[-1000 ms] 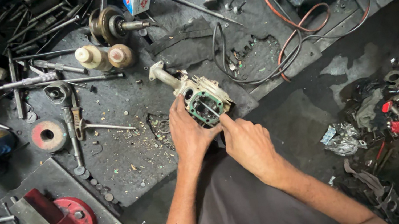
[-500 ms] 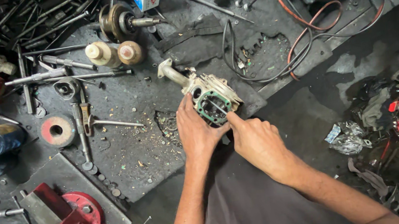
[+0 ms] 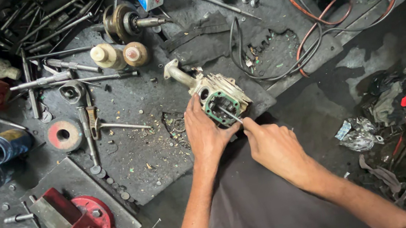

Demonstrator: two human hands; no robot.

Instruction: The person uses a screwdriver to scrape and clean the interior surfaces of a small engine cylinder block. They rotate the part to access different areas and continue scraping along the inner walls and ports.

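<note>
The left hand covers the near side of the engine cylinder, fingers clasped around it at the surface's front edge. Its long axis runs from 4 to 10 o'clock, pipe end at 10. The right hand pinches a thin metal tool, tip on the green gasket.

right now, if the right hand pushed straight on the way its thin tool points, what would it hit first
Most likely the green gasket on the engine part that the left hand steadies. The right hand aims its thin tool up and left, and the tip already seems to touch the gasket, though depth is unclear.
</note>
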